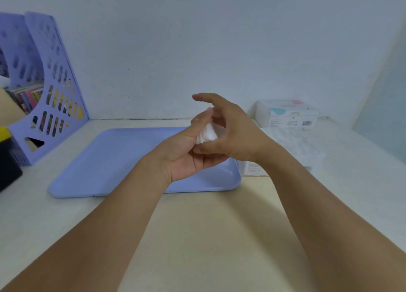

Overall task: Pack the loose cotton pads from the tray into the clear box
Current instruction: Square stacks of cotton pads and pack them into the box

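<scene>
- My left hand (186, 157) and right hand (232, 135) together grip the cotton pads (206, 134), held above the tray's (105, 159) right end.
- Clear box: possibly right of my hands; can't tell.

Tray (105, 159) on the desk (197, 236); file rack (55, 89) behind it at left, boxes (287, 113) at right; both hands (191, 157) (232, 133) above the tray, cotton pads (206, 133) between them.

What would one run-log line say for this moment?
both hands hold cotton pads | left hand | right hand | above tray
</scene>
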### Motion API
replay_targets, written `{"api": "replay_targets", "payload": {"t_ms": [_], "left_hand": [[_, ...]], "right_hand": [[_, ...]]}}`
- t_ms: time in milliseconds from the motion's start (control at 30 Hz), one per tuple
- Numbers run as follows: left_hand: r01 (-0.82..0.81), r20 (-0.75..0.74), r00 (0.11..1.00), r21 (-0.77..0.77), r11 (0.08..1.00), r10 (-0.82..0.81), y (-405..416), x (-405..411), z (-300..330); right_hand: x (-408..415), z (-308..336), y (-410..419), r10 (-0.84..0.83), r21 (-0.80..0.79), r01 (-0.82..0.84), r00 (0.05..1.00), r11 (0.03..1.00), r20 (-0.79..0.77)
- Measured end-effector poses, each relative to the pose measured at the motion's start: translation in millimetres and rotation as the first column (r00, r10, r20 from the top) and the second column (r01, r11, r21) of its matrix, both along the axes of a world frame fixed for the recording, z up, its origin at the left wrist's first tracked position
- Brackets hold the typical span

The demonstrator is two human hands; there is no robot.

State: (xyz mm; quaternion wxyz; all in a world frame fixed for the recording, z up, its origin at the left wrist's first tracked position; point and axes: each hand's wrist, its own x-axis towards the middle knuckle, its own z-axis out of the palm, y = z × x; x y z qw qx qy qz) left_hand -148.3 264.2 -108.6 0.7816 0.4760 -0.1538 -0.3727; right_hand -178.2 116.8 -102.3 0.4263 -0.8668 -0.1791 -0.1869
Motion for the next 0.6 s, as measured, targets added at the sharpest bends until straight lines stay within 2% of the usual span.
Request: {"api": "replay_targets", "payload": {"t_ms": [100, 233, 300, 433, 533, 600], "left_hand": [[-0.022, -0.033, 0.999, -0.018, 1.0, 0.021, 0.0, -0.4, 0.6], [-0.018, 0.1, 0.995, 0.154, 0.988, 0.003, 0.3, -5.6, -1.4], [0.008, 0.142, 0.989, 0.197, 0.98, -0.036, 0.9, -5.0, -2.3], [0.045, 0.241, 0.964, 0.258, 0.965, -0.109, 1.7, -6.1, 1.9], [0.0, 0.394, 0.911, 0.3, 0.954, -0.124, -2.3, -8.9, 2.5], [-0.067, 0.424, 0.904, 0.257, 0.964, -0.051, -7.1, -9.6, 4.1]], "right_hand": [[0.7, -0.2, -1.2, 0.01, 0.002, -0.01, 0.999, 1.0, -0.03], [-0.9, -0.4, -6.2, -0.018, -0.156, -0.006, 0.989, 0.988, -0.15], [-3.7, 2.0, -9.4, -0.007, -0.163, -0.028, 0.978, 0.986, -0.208], [-22.2, 18.5, -22.6, 0.088, -0.03, -0.106, 0.924, 0.994, -0.372], [-32.3, 25.0, -36.5, 0.149, 0.138, -0.105, 0.919, 0.985, -0.365], [-33.8, 26.5, -45.1, 0.124, 0.135, -0.08, 0.927, 0.988, -0.355]]}}
